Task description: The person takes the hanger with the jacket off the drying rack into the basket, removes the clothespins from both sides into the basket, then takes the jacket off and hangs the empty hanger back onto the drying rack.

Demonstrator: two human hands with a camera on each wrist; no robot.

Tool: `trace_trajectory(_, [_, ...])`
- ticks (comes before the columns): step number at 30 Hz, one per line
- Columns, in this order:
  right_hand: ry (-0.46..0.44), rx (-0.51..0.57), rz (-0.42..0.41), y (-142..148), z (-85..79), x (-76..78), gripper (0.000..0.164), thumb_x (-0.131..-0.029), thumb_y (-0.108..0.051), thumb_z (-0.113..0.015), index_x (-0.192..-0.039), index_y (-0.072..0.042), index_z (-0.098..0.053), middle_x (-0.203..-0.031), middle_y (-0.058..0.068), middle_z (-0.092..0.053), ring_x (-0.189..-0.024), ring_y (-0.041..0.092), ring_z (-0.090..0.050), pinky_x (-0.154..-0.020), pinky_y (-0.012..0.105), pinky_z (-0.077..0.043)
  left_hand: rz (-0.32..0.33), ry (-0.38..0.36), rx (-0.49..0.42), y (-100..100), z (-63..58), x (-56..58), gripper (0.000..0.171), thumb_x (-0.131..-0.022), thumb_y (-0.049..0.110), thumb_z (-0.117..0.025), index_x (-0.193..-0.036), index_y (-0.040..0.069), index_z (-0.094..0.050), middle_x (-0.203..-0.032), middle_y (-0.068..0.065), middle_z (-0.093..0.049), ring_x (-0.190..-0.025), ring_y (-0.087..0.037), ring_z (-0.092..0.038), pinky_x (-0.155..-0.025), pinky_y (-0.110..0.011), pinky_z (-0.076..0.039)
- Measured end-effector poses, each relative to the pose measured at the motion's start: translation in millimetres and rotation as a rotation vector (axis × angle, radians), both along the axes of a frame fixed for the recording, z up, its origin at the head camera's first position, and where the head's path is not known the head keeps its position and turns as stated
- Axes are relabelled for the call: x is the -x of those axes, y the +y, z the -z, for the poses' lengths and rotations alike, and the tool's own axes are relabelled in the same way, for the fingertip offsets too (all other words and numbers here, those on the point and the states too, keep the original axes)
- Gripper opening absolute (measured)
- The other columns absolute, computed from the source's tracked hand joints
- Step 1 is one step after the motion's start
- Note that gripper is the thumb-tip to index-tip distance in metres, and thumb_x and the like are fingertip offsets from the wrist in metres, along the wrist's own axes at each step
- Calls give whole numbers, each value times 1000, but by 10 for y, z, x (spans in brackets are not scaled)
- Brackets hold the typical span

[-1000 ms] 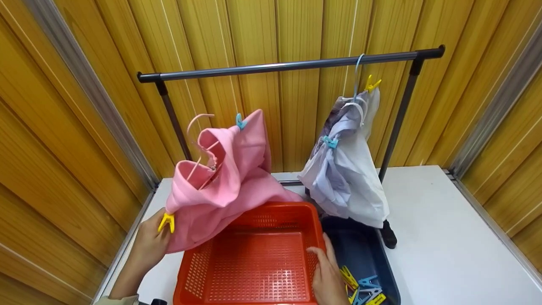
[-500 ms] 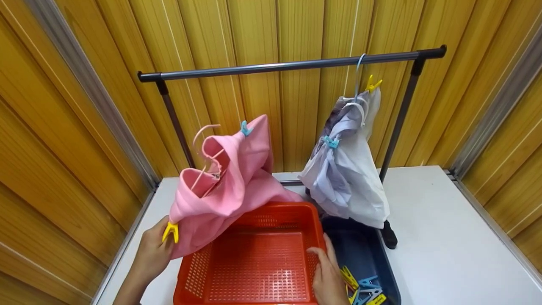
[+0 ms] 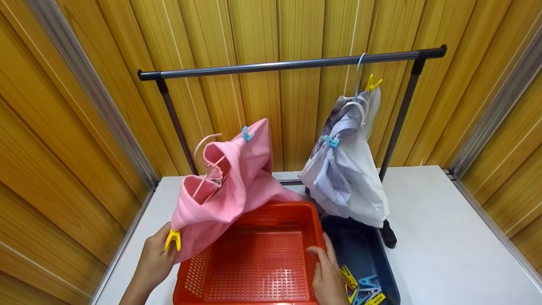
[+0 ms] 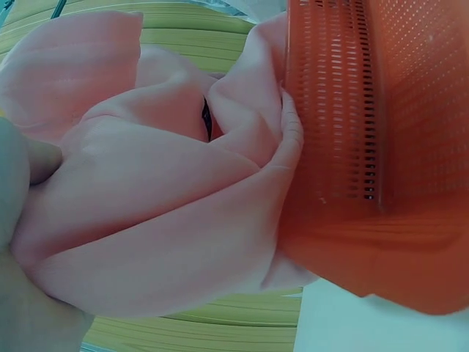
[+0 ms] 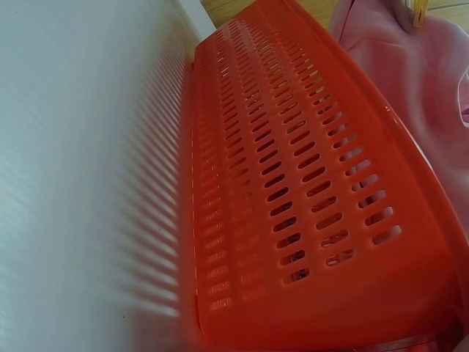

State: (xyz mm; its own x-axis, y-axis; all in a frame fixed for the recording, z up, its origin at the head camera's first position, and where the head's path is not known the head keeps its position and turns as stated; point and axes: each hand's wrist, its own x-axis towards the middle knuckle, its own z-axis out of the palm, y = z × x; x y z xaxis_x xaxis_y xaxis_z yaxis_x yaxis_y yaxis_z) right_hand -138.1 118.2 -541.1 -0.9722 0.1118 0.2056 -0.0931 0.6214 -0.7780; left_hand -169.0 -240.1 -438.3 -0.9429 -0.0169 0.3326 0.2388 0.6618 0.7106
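Note:
My left hand [image 3: 157, 257] holds a pink garment [image 3: 220, 207] by its lower left edge, right beside a yellow clothespin [image 3: 172, 240]. The hook of a pink hanger [image 3: 200, 145] sticks up from the garment's opening, below the rack's bar. A light-blue clothespin [image 3: 247, 134] is clipped at the far upper edge. In the left wrist view the pink fabric [image 4: 161, 227] bunches against a red perforated basket [image 4: 330, 147]. My right hand [image 3: 328, 275] grips the right rim of that basket, thumb inside and fingers along the outside. No cloth shows on the basket's floor.
A dark clothes rack [image 3: 275, 67] stands behind. On its right hang white and lavender clothes [image 3: 364, 173] on a hanger, with clothespins on them. A dark blue tray [image 3: 364, 245] to the basket's right holds several clothespins [image 3: 368, 290]. Wood-patterned walls surround the white table [image 3: 449, 237].
My left hand has lowered the pink garment and hanger a little and shifted them slightly right. My right hand and the basket have stayed in place.

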Motion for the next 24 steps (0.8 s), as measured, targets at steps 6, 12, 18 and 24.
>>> trace_trajectory(6, [-24, 5, -1, -6, -10, 1, 43, -86, 16, -49, -114, -15, -59, -159, 13, -22, -131, 42, -45, -90, 47, -51, -9, 2, -19, 11, 78, -22, 10, -97, 12, -56, -101, 6, -63, -77, -3, -62, -65, -5, -50, -58, -21, -45])
trace_trajectory(12, [-35, 17, 5, -2, -4, 8, 43, -86, 15, -49, -114, -15, -59, -159, 11, -22, -131, 41, -45, -93, 49, -50, -26, -41, -21, 28, 134, -38, 10, -97, 14, -57, -101, 7, -62, -78, -3, -61, -66, -6, -50, -58, -20, -45])
trace_trajectory(18, [-20, -2, 2, 9, 3, 9, 43, -86, 15, -49, -114, -15, -59, -159, 13, -23, -128, 39, -48, -91, 47, -50, -37, -70, -11, 52, 180, -55, 8, -95, 9, -57, -102, 5, -61, -81, -4, -62, -68, -7, -50, -60, -20, -46])
trace_trajectory(24, [-11, -20, -1, 2, 2, 6, 42, -85, 15, -50, -113, -15, -59, -158, 14, -24, -127, 39, -49, -90, 47, -51, -50, -68, -4, 68, 237, -68, 7, -94, 7, -59, -101, 5, -60, -79, -4, -62, -67, -8, -50, -59, -20, -46])
